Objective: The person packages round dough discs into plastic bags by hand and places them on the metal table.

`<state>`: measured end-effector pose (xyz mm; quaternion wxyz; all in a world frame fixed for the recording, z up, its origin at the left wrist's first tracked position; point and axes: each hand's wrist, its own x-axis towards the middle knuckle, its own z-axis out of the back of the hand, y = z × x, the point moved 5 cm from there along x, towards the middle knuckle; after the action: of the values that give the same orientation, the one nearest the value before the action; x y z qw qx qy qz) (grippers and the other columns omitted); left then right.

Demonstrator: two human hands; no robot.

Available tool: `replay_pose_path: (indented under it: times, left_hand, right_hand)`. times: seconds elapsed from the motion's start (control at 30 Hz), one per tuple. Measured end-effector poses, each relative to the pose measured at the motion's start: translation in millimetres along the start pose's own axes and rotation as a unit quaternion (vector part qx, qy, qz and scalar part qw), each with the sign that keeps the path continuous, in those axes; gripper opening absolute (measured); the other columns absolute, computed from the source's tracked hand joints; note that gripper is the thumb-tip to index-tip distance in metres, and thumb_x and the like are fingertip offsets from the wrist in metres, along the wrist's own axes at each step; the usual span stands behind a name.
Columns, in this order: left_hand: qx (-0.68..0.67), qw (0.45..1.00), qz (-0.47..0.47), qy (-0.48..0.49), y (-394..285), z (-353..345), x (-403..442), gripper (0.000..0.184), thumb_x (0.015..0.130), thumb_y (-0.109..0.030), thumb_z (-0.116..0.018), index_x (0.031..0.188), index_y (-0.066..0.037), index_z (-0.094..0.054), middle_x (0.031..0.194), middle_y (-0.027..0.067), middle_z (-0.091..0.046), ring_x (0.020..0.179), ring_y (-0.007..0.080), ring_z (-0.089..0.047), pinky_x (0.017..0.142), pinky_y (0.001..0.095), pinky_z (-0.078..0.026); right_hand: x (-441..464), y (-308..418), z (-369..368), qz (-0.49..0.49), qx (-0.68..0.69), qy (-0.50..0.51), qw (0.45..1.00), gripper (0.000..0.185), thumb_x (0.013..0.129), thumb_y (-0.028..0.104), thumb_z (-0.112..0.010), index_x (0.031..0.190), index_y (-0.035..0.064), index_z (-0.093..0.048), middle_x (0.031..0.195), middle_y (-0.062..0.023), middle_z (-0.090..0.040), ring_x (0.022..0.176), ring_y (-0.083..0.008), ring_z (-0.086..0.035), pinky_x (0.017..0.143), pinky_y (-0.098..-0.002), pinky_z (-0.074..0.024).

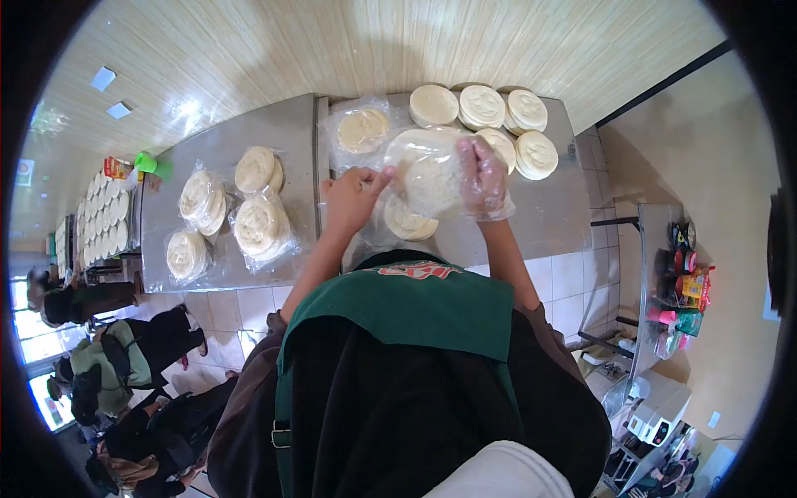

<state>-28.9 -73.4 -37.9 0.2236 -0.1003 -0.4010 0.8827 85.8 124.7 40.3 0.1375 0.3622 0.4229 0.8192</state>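
A clear plastic bag with round flatbreads (432,178) is held up over the metal table (540,217). My right hand (483,178), under clear plastic, grips the bread at its right side. At the bag's left edge my left hand (359,195) has its thumb and finger pressed together on the plastic. Below the bag lies another flatbread (408,222), partly covered. A bagged stack (363,130) rests behind my left hand. Unbagged stacks (481,107) stand at the back right, one of them (536,156) nearer my right hand.
Several bagged stacks (262,226) sit on the left table (166,278). A green cup (145,162) is at its far end, near trays of bread (104,217). People (124,353) are at the lower left. A shelf with packets (656,290) stands right.
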Motion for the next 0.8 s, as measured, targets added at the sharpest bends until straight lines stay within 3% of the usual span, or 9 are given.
replay_pose_path:
  times: [0.07, 0.33, 0.37, 0.47, 0.5, 0.57, 0.6, 0.67, 0.8]
  left_hand:
    - [0.064, 0.998, -0.026, -0.015, -13.1, 3.6, -1.5, 0.037, 0.087, -0.045, -0.062, 0.081, -0.010, -0.072, 0.081, 0.0047, -0.068, 0.074, 0.0196, -0.062, 0.088, 0.0410, -0.029]
    - [0.140, 0.968, -0.186, 0.096, -25.4, 31.7, -6.0, 0.021, 0.087, -0.034, -0.064, 0.080, -0.015, -0.071, 0.074, -0.0004, -0.063, 0.067, 0.0154, -0.055, 0.087, 0.0385, -0.026]
    - [0.105, 0.972, -0.176, 0.114, -28.1, 30.9, -6.2, 0.022, 0.087, -0.034, -0.064, 0.080, -0.015, -0.071, 0.073, -0.0003, -0.063, 0.066, 0.0159, -0.055, 0.087, 0.0390, -0.026]
    - [0.048, 0.978, -0.153, 0.135, -38.0, 20.4, -5.2, 0.023, 0.086, -0.036, -0.064, 0.079, -0.014, -0.070, 0.072, 0.0002, -0.062, 0.067, 0.0177, -0.055, 0.087, 0.0402, -0.027]
    - [0.061, 0.979, -0.148, 0.124, -37.5, 12.4, -5.0, 0.025, 0.086, -0.036, -0.063, 0.078, -0.014, -0.069, 0.072, 0.0006, -0.062, 0.067, 0.0185, -0.055, 0.087, 0.0406, -0.027]
    - [0.106, 0.978, -0.145, 0.107, -28.7, -2.8, -5.3, 0.027, 0.086, -0.037, -0.062, 0.076, -0.012, -0.068, 0.073, 0.0015, -0.062, 0.068, 0.0200, -0.056, 0.086, 0.0417, -0.028]
    - [0.137, 0.974, -0.149, 0.101, -21.7, -11.8, -5.2, 0.028, 0.086, -0.037, -0.062, 0.075, -0.012, -0.067, 0.073, 0.0021, -0.062, 0.069, 0.0207, -0.057, 0.085, 0.0425, -0.028]
    - [0.195, 0.963, -0.161, 0.093, -19.6, -17.0, -6.6, 0.029, 0.087, -0.036, -0.061, 0.073, -0.011, -0.066, 0.073, 0.0031, -0.063, 0.070, 0.0219, -0.058, 0.085, 0.0441, -0.028]
    - [0.223, 0.954, -0.185, 0.077, -25.3, -11.6, -21.2, 0.027, 0.084, -0.033, -0.061, 0.071, -0.010, -0.066, 0.074, 0.0050, -0.063, 0.072, 0.0235, -0.061, 0.084, 0.0483, -0.028]
  right_hand:
    - [-2.1, 6.8, -5.3, 0.073, -0.029, -0.005, 0.997, 0.025, 0.096, 0.016, -0.053, 0.076, 0.0006, -0.053, 0.059, -0.0105, -0.045, 0.055, -0.0173, -0.043, 0.052, -0.0344, -0.0377]
    - [13.6, -96.1, -3.4, -0.089, 0.120, 0.039, 0.988, 0.024, 0.097, 0.024, -0.054, 0.094, 0.0026, -0.064, 0.068, -0.0046, -0.049, 0.064, -0.0089, -0.043, 0.059, -0.0271, -0.0407]
    - [12.2, -111.1, -3.9, -0.146, 0.076, 0.063, 0.984, 0.021, 0.094, 0.023, -0.059, 0.092, 0.0026, -0.063, 0.079, -0.0081, -0.056, 0.067, -0.0113, -0.050, 0.064, -0.0268, -0.0433]
    - [-9.1, -113.0, -7.9, -0.039, -0.164, -0.093, 0.981, 0.021, 0.088, 0.024, -0.065, 0.092, 0.0033, -0.062, 0.093, -0.0139, -0.060, 0.079, -0.0201, -0.059, 0.073, -0.0329, -0.0467]
    - [-19.3, -125.4, -16.5, -0.067, -0.129, -0.046, 0.988, 0.023, 0.084, 0.025, -0.069, 0.093, 0.0047, -0.062, 0.104, -0.0181, -0.060, 0.098, -0.0291, -0.060, 0.085, -0.0398, -0.0466]
    - [-47.5, -100.1, -39.8, 0.017, -0.042, 0.041, 0.998, 0.024, 0.084, 0.027, -0.067, 0.091, 0.0047, -0.063, 0.106, -0.0193, -0.061, 0.108, -0.0306, -0.056, 0.094, -0.0405, -0.0424]
    - [-68.8, -118.0, -71.2, -0.085, 0.078, 0.140, 0.983, 0.025, 0.085, 0.028, -0.066, 0.093, 0.0039, -0.064, 0.108, -0.0203, -0.061, 0.108, -0.0315, -0.056, 0.095, -0.0408, -0.0418]
    - [-93.9, -118.5, -108.7, -0.136, 0.107, 0.262, 0.949, 0.028, 0.086, 0.027, -0.062, 0.101, 0.0031, -0.064, 0.114, -0.0208, -0.060, 0.107, -0.0328, -0.057, 0.097, -0.0415, -0.0416]
    - [-101.3, -128.8, -153.4, -0.020, -0.139, 0.425, 0.894, 0.048, 0.084, 0.027, -0.060, 0.126, 0.0059, -0.053, 0.122, -0.0209, -0.057, 0.108, -0.0348, -0.058, 0.098, -0.0422, -0.0422]
